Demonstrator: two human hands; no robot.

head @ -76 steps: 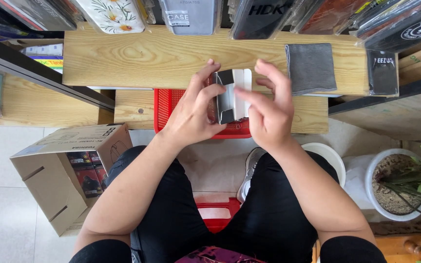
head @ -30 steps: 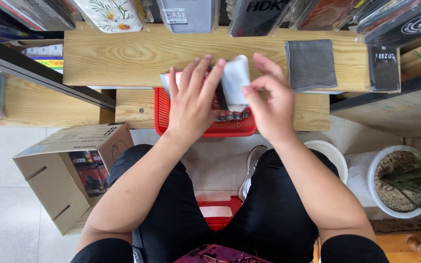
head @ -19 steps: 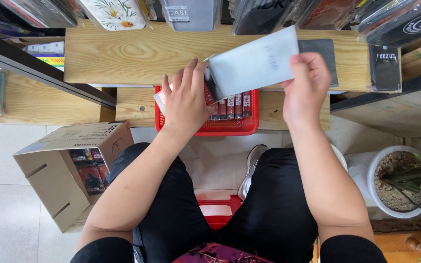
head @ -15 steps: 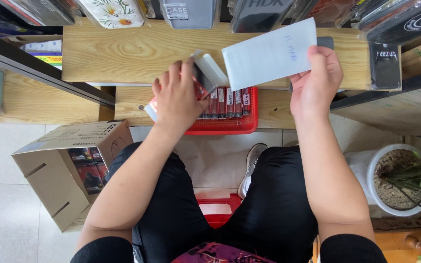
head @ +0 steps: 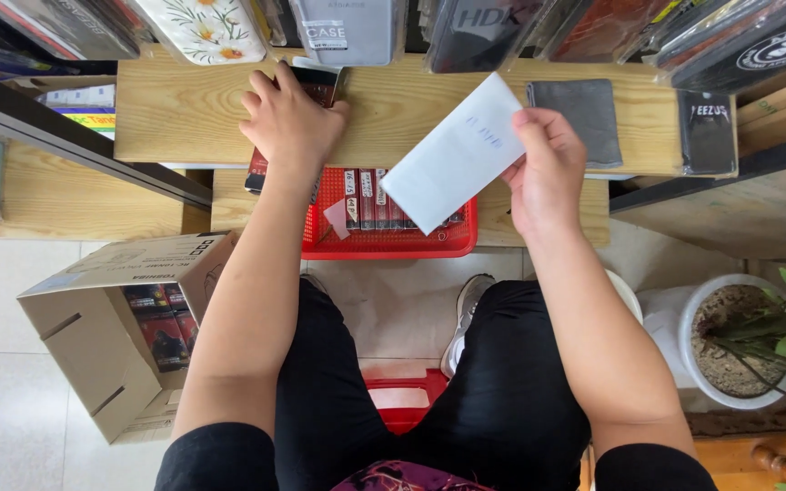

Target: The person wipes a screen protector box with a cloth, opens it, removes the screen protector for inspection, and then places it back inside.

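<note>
My left hand (head: 288,123) lies over a dark red and black slim box (head: 322,84) and holds it flat on the wooden shelf (head: 184,114). Both ends of the box stick out from under the hand. My right hand (head: 548,173) grips a flat white sleeve (head: 452,155) by its right end. The sleeve hangs tilted above the red basket (head: 393,244). Several slim red boxes (head: 366,195) stand in a row inside that basket.
A grey cloth (head: 584,118) lies on the shelf to the right. Packaged phone cases (head: 347,27) hang along the top. An open cardboard box (head: 111,336) with packs sits on the floor at left, and a white plant pot (head: 730,336) at right.
My left hand has carried the dark box up and left onto the wooden shelf. My right hand has pulled the white sleeve free, then lowered and tilted it over the basket.
</note>
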